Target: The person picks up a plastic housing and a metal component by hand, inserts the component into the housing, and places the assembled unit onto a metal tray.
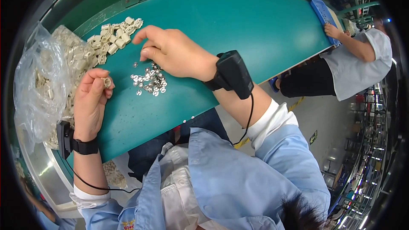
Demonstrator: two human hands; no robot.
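The left hand (90, 102) is curled with its fingers up, pinching one small beige plastic piece (107, 82) between thumb and fingertips, held upright at the table's near edge, seemingly so that its open end faces the other hand. The right hand (170, 51) hovers palm down over a scatter of small shiny metal rings (150, 81), its fingers bent and drawn together at the tips as if pinching one; whether anything sits between them cannot be told. The rings lie loose and flat on the smooth teal table (238, 21), close between the two hands and within easy reach. Just beyond them sits a heap of blocky, pale beige plastic pieces (114, 38), matte and ridged. To the left, a crinkled clear plastic bag (38, 85) holds many more of the same pieces. Each wrist wears a black strapped device (232, 73) with a thin cable. At the table's far end, a co-worker (358, 59) in a light shirt touches a blue tray (323, 13).
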